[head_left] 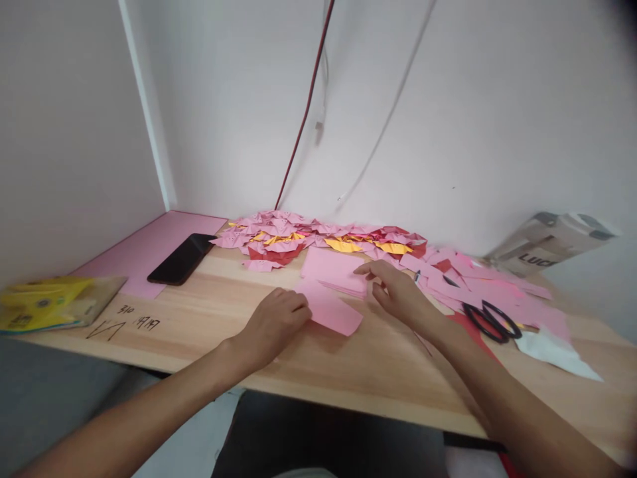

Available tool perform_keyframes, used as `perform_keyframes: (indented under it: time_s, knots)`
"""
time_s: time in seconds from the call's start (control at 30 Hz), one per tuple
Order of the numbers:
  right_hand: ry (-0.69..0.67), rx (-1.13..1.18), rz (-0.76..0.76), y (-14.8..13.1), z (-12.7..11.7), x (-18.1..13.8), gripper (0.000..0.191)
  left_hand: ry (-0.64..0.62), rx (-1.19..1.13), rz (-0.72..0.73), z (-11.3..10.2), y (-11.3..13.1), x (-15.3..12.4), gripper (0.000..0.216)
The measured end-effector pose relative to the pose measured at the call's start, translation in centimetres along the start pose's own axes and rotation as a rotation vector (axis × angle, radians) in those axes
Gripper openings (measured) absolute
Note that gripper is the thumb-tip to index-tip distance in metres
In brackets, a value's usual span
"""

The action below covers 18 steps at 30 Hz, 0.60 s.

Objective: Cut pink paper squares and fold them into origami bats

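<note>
In front of me a single pink paper square [331, 311] slants toward the table's front edge. My left hand [279, 325] is closed at its left edge, fingers curled, pinching the paper. Just behind lies a stack of pink paper squares [331, 269], partly overlapped by the single sheet. My right hand [393, 285] is at the stack's right edge, index finger stretched over it and thumb apart; whether the fingertip touches the paper I cannot tell. Along the wall runs a heap of folded paper pieces [279, 232] in pink, red and yellow.
Left on the wooden table [199, 325] are a black phone [182, 259], a large pink sheet [134, 255] and a yellow packet [50, 304]. To the right lie black-handled scissors [490, 322], pink scraps [502, 299], a white scrap [557, 355] and a printed bag [540, 249]. A red cable [311, 93] hangs behind.
</note>
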State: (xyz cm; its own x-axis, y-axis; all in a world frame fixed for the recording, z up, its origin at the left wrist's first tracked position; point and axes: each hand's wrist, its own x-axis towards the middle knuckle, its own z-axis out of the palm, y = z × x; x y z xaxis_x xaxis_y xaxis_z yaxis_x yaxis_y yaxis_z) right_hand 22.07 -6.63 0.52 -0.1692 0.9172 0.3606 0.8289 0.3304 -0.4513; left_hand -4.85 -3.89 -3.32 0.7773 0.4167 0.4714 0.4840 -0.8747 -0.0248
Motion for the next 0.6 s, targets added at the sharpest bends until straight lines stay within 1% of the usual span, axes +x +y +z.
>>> perform_keyframes:
  time_s: [0.07, 0.13, 0.2, 0.27, 0.33, 0.43, 0.5, 0.6]
  knots:
    - [-0.069, 0.04, -0.021, -0.8, 0.1, -1.3, 0.032, -0.059, -0.022, -0.042, 0.6, 0.4, -0.7, 0.018]
    - [-0.151, 0.104, -0.031, -1.4, 0.4, -2.9, 0.028, -0.083, -0.055, -0.078, 0.6, 0.8, -1.1, 0.018]
    - [-0.212, 0.131, -0.085, -1.5, 1.0, -4.2, 0.032, -0.092, -0.081, -0.117, 0.4, 1.1, -1.2, 0.019]
    - [-0.251, 0.106, -0.113, -1.3, 1.6, -5.1, 0.041, -0.112, -0.092, -0.155, 0.1, 1.3, -1.1, 0.019]
    - [-0.228, 0.066, -0.129, -0.9, 2.2, -5.6, 0.039, -0.144, -0.088, -0.185, -0.2, 1.5, -1.0, 0.018]
    - [-0.158, 0.015, -0.158, -0.8, 2.7, -6.0, 0.024, -0.185, -0.079, -0.204, -0.4, 1.7, -0.7, 0.017]
    - [-0.133, -0.001, -0.168, -1.0, 2.9, -6.1, 0.019, -0.203, -0.083, -0.203, -0.5, 1.8, -0.6, 0.018]
    - [-0.105, 0.028, -0.141, -1.4, 3.0, -6.1, 0.016, -0.172, -0.113, -0.221, -0.5, 2.1, -0.5, 0.02]
